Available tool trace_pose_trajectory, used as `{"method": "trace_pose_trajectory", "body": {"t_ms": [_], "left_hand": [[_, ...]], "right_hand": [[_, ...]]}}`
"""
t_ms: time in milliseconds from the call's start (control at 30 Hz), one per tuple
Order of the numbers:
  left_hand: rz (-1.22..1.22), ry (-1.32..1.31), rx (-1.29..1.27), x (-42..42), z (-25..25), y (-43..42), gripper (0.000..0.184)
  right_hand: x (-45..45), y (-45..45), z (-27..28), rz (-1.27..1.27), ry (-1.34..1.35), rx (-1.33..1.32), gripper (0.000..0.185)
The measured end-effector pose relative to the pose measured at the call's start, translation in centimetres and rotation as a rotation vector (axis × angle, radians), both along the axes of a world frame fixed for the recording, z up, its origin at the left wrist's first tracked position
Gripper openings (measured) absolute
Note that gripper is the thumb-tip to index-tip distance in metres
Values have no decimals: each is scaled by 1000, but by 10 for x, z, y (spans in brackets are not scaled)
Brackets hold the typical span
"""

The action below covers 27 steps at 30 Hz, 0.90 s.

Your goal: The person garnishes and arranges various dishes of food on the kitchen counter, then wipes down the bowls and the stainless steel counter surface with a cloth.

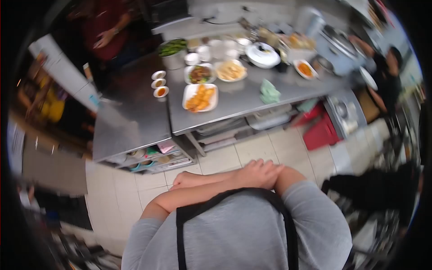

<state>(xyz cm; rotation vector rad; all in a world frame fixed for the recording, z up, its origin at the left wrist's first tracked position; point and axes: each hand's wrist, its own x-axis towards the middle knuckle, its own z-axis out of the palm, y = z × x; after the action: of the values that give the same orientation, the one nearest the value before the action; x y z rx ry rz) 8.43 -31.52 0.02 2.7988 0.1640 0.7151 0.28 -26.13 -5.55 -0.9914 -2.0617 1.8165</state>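
My arms are crossed in front of my chest, away from the steel counter. My left hand (258,173) lies across my right arm (290,177) near the elbow, its fingers curled over it. Out past my left forearm (202,191), my right hand (182,180) is closed, with its fingers partly hidden and no object showing. On the counter beyond stand a white dish of golden fried food (200,97), a bowl of meat and greens (199,74), a bowl of pale chips or crackers (230,71) and three small sauce cups (160,92).
The steel counter (234,101) also holds a pot of greens (173,53), a lidded white bowl (263,55), an orange-filled dish (305,69) and a green cloth (269,92). A red bin (320,134) stands below. Other people are at the right (389,76) and back left (108,31).
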Motion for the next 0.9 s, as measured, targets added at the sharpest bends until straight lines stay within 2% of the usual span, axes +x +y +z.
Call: {"method": "trace_pose_trajectory", "body": {"t_ms": [67,100,167,400,500,733,767,833,900], "left_hand": [[-83,70,44,-8,9,2,71],[-132,64,36,-9,12,2,71],[-173,104,142,-10,17,2,84],[-318,146,147,-8,24,1,83],[-403,206,60,-4,21,3,79],[-476,193,28,17,15,10,75],[-493,261,-7,22,20,12,73],[-482,322,-41,36,16,22,71],[-447,-35,98,53,-8,35,67]], "right_hand": [[6,-3,10,-149,86,48,28],[6,-2,14,-219,163,133,32],[0,-2,9,-276,325,19,32],[14,-8,-5,-355,265,-58,30],[18,-6,-7,-387,270,-39,30],[42,4,-4,-415,314,48,28],[55,11,1,-441,297,125,28],[90,30,11,-550,76,363,28],[139,53,19,-693,-430,621,16]]}}
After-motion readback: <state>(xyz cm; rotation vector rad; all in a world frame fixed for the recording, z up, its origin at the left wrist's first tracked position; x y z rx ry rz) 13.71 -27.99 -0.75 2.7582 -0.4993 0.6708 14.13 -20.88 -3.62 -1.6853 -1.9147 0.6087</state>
